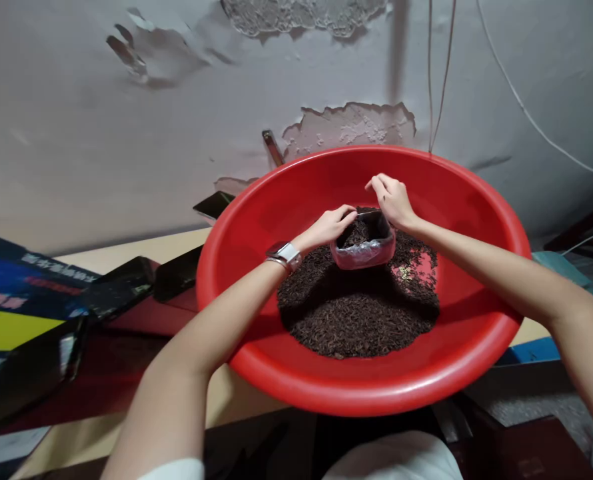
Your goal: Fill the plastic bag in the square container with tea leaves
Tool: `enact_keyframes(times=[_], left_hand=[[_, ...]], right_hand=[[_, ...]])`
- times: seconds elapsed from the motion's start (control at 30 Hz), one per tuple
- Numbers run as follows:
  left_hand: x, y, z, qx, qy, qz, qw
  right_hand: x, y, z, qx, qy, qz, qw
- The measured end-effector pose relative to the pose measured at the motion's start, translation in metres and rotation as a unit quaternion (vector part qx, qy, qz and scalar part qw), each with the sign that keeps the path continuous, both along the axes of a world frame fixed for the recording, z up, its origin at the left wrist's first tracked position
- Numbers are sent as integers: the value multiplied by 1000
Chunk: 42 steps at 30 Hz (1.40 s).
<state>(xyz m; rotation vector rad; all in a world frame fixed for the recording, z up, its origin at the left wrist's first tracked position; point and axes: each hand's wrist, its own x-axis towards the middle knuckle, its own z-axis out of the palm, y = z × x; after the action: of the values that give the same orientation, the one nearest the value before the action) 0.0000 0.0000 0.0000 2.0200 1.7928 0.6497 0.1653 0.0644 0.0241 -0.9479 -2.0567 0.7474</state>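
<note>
A big red plastic basin [256, 293] sits in front of me, holding a heap of dark brown loose leaves or grains [356, 313]. Above the heap I hold a small clear plastic bag [364, 250], partly filled with the same dark stuff and open at the top. My left hand [329, 227], with a watch on its wrist, pinches the bag's left rim. My right hand [391, 200] grips the right rim, fingers curled.
Several flat black packets [121, 287] lie on the table left of the basin, beside a blue and yellow printed box [11, 313]. A peeling white wall [176, 100] stands close behind. White cables [526, 113] hang at the right.
</note>
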Motion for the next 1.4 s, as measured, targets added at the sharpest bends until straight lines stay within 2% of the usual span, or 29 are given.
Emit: enact_keyframes(times=[0.03, 0.07, 0.13, 0.2, 0.23, 0.27, 0.33, 0.43, 0.5, 0.63, 0.83, 0.97, 1.13, 1.23, 1.33, 1.4], left_hand=[[-4, 2, -1, -3, -7, 4, 1000], [-7, 4, -2, -2, -14, 5, 1000], [-13, 7, -3, -1, -39, 5, 999], [-17, 8, -3, -8, -45, 14, 999], [-18, 8, -3, -14, -32, 20, 999], [-19, 8, -3, -20, -10, 24, 999], [-20, 8, -2, -23, 47, 16, 998], [-20, 8, -3, -12, 96, -7, 995], [-20, 9, -3, -12, 104, -8, 994], [-21, 9, -4, -15, 107, -12, 994], [-19, 7, -7, -9, 139, 8, 990], [-19, 6, -7, -5, 145, 10, 989], [-21, 8, -10, 12, 145, 15, 989], [-25, 13, -16, 20, 136, 9, 991], [-27, 16, -20, 16, 119, 23, 993], [-28, 16, -21, 15, 87, 33, 996]], right_hand=[[-1, -13, 3, 51, 6, 19, 998], [-2, -28, 4, 87, -4, 68, 994], [-6, -62, -5, 110, -80, 219, 966], [-10, -94, -29, 98, -193, 394, 893], [-10, -106, -44, 93, -248, 453, 851], [-10, -116, -61, 80, -303, 483, 818], [-8, -127, -91, 49, -390, 496, 774], [-3, -129, -119, 65, -408, 490, 767], [-2, -129, -126, 111, -391, 480, 777], [-5, -134, -128, 190, -384, 454, 781], [-5, -133, -122, 160, -449, 392, 787], [-10, -126, -102, 179, -480, 377, 772], [-21, -111, -48, 229, -413, 312, 825], [-21, -86, -15, 250, -367, 212, 871], [-15, -52, 0, 251, -342, 92, 901], [-10, -33, 1, 235, -366, 58, 898]])
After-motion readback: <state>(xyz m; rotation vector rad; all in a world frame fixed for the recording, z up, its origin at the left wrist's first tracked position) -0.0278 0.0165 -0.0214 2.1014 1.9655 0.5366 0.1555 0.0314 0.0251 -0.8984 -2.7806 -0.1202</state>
